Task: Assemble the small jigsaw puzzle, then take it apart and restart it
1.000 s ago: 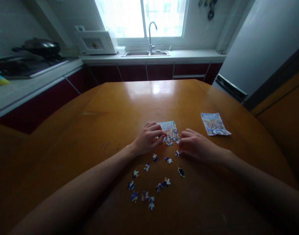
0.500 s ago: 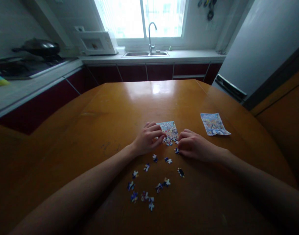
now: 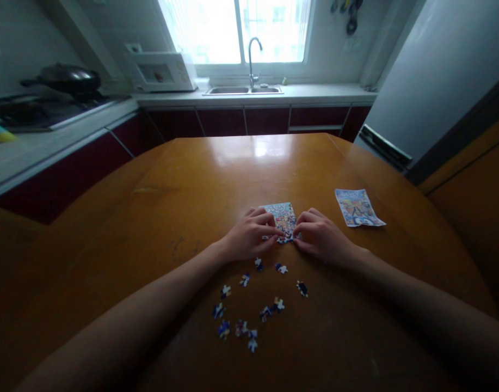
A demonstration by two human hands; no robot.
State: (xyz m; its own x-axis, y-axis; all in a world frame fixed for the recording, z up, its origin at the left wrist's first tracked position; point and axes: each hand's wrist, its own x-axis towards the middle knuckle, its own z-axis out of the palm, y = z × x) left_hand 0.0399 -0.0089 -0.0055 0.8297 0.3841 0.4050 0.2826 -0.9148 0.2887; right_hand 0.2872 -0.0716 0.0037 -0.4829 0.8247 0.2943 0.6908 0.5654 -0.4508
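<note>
A partly joined jigsaw puzzle (image 3: 285, 215) with a colourful print lies flat on the table between my hands. My left hand (image 3: 251, 234) covers its left side, fingers curled, with index finger and thumb pressed at the lower edge. From the right, my right hand (image 3: 320, 237) has thumb and fingers closed on a puzzle piece (image 3: 289, 238) at the puzzle's lower right edge; the fingertips hide part of it. Nearer to me, several loose pieces lie scattered, among them a blue-and-white piece (image 3: 281, 268), a dark piece (image 3: 302, 288) and a blue piece (image 3: 223, 329).
A creased printed sheet (image 3: 358, 208) lies to the right on the wooden table (image 3: 216, 179). Beyond the table's far edge are a counter with a sink (image 3: 228, 90), a microwave (image 3: 163, 72) and a pan (image 3: 69, 79) on the stove. A fridge (image 3: 432, 81) stands at the right.
My right hand has shifted slightly left, bringing the piece from beside the puzzle to its lower edge. My left fingers have moved right and down along that edge. The loose pieces stay put.
</note>
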